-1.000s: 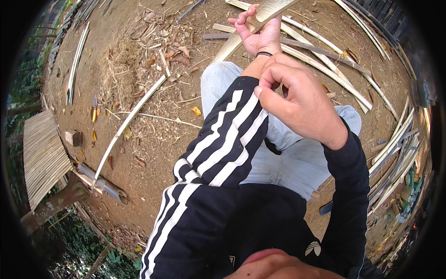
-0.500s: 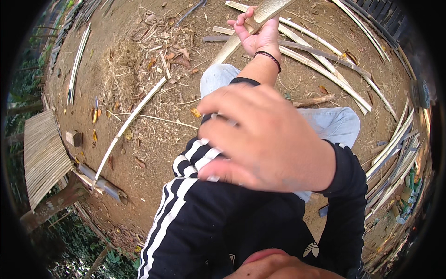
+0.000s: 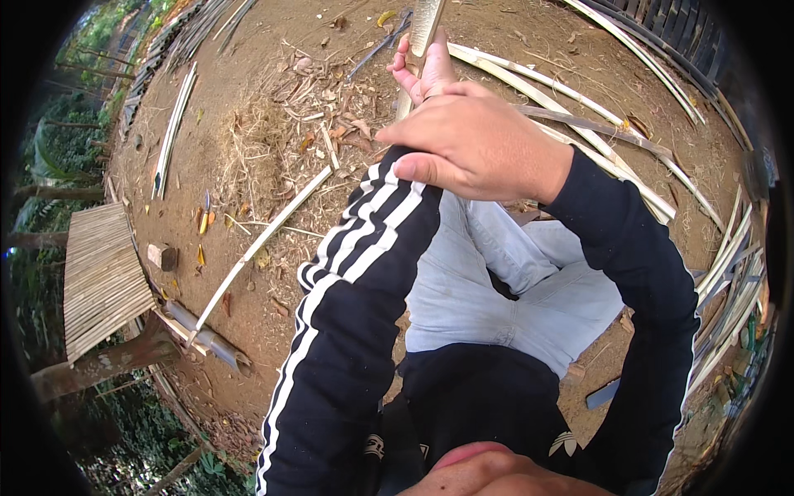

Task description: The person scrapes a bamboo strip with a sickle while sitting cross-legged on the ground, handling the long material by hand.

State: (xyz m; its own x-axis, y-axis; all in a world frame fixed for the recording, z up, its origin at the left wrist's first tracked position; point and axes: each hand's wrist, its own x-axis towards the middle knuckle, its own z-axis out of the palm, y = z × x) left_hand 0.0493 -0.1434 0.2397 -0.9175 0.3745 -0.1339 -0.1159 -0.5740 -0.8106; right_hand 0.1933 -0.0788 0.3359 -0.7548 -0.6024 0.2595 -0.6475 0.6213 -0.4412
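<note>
Evidently the pale bamboo strip (image 3: pixel 425 31) points ahead, held in the nearer left hand (image 3: pixel 431 77), while the right hand (image 3: pixel 484 140) lies over the left cuff (image 3: pixel 395 155), its grip hidden.

Two hands (image 3: pixel 488 140) (image 3: pixel 426 81), one block (image 3: pixel 163 256) and one slatted panel (image 3: pixel 103 281) show.

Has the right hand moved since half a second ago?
Yes, up the picture: the right hand was about level with the wood block and is now well above that level.
</note>
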